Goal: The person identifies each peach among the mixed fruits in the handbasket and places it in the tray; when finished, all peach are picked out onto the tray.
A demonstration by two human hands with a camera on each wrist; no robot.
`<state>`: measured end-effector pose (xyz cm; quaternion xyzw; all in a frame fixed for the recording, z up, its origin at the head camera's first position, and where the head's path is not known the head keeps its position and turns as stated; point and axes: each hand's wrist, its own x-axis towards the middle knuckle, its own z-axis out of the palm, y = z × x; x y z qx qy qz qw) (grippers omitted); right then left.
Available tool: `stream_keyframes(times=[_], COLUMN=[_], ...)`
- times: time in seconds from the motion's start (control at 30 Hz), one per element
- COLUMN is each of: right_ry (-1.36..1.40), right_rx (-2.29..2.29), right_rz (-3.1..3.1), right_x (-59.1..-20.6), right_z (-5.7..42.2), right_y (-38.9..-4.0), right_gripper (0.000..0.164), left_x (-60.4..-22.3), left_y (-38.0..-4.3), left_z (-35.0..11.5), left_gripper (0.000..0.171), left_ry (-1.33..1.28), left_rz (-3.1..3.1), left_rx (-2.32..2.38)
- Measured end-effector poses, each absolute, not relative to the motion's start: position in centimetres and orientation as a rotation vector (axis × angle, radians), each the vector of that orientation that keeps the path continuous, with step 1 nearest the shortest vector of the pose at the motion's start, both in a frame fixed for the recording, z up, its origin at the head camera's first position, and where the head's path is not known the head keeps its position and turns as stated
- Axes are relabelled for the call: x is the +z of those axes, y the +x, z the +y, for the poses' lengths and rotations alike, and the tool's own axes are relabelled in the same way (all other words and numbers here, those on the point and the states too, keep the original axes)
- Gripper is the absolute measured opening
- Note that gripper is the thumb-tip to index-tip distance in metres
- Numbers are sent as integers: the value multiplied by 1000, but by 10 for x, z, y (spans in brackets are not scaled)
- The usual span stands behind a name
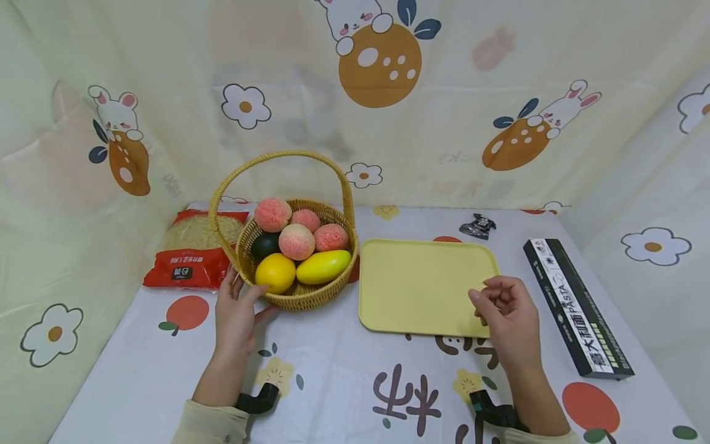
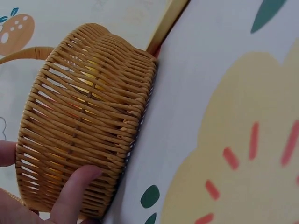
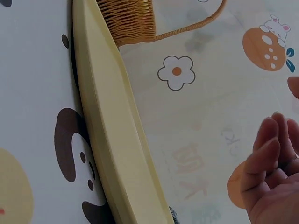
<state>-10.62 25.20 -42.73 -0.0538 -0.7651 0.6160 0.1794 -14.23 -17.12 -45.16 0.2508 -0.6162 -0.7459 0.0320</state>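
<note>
A wicker basket (image 1: 304, 301) with a tall arched handle stands left of the middle of the table. In it lie several pink peaches (image 1: 296, 241), an orange fruit (image 1: 275, 273), a yellow mango-shaped fruit (image 1: 323, 267) and a dark green fruit (image 1: 265, 246). My left hand (image 1: 235, 314) holds the basket at its front left side; in the left wrist view the thumb (image 2: 77, 189) lies against the woven wall and a finger is at the rim. Over the right edge of a pale yellow tray (image 1: 421, 287), my right hand (image 1: 507, 314) hovers, fingers loosely curled around nothing.
Behind the basket on the left lies a red-and-clear food bag (image 1: 191, 262). A long black pasta box (image 1: 577, 308) lies right of the tray. At the back sits a small black packet (image 1: 478, 226). A printed curtain (image 1: 299, 123) encloses the table's back and sides.
</note>
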Motion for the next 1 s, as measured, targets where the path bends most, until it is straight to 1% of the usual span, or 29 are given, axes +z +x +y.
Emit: stream_keyframes(times=[0.1, 0.17, 0.27, 0.4, 0.5, 0.63, 0.77, 1.0], right_ry=[-87, 13, 177, 376, 485, 589, 666, 800], right_rx=[1898, 1979, 2029, 1991, 1916, 1813, 1724, 1623], right_rz=[-2075, -2041, -2088, -2285, -2433, -2576, -2688, -2835], right_x=[-429, -431, -428, -410, -389, -362, -340, -326], right_z=[254, 256, 256, 252, 242, 223, 200, 154], right_y=[-108, -109, -114, -125, -135, -151, -169, -192], right_gripper=[31, 35, 46, 64, 74, 79, 82, 85], left_x=[-452, -454, -455, -456, -456, -453, -451, -452], left_y=[-141, -141, -139, -136, -136, -138, -141, -140], left_z=[-172, -173, -174, -176, -177, -176, -174, -173], left_gripper=[87, 87, 87, 86, 85, 83, 82, 81], left_ry=[770, 768, 764, 770, 762, 733, 719, 757], left_rz=[-1884, -1877, -1874, -1869, -1865, -1873, -1885, -1921], left_rx=[-2312, -2320, -2327, -2330, -2333, -2333, -2313, -2307])
